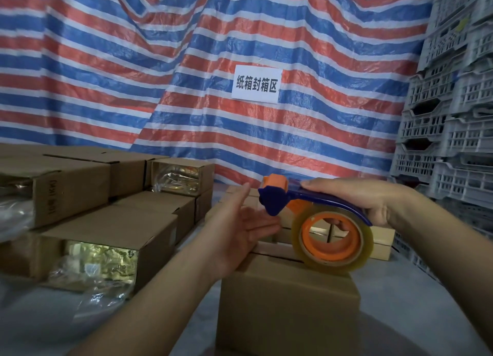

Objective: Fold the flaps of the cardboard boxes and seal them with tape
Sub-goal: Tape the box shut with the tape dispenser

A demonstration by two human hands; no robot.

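A brown cardboard box (288,305) stands in front of me with its top flaps folded down. My right hand (370,201) grips the blue handle of a tape dispenser (282,198) above the box. Its clear tape roll on an orange core (332,239) hangs just over the box's top. My left hand (240,227) is flat with straight fingers, palm facing right, at the box's top left edge next to the dispenser's front end. More closed boxes (378,238) lie behind the front one.
Stacked cardboard boxes (106,222), some with open ends showing plastic-wrapped contents, fill the left side. Grey plastic crates (448,131) are stacked at the right. A striped red, white and blue tarp (186,75) with a white paper sign (256,84) hangs behind.
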